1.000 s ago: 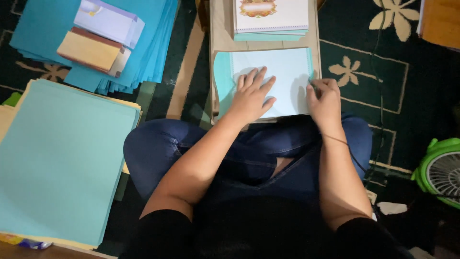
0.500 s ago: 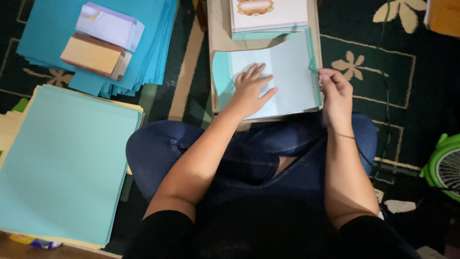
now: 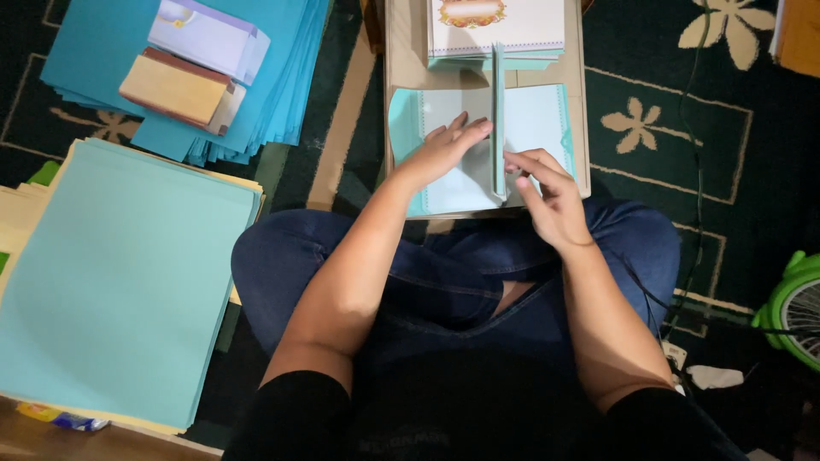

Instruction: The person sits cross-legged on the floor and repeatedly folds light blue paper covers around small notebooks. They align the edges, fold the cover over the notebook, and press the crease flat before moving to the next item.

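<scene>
Card (image 3: 500,141) mid-fold: my left hand (image 3: 444,149) lies flat with spread fingers, my right hand (image 3: 542,192) pinches the raised flap; pressing the crease comes next, I reckon.

Layout: folded card (image 3: 498,128) on small table (image 3: 398,51) at 12 o'clock; left hand (image 3: 444,152) at its 9, right hand (image 3: 547,192) at 4; printed stack (image 3: 495,21) behind; paper pile (image 3: 120,282) at 9 o'clock.

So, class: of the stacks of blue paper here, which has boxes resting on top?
The darker blue stack at top left: a pale box and a tan box lie on it. The lighter stack is bare.
</scene>
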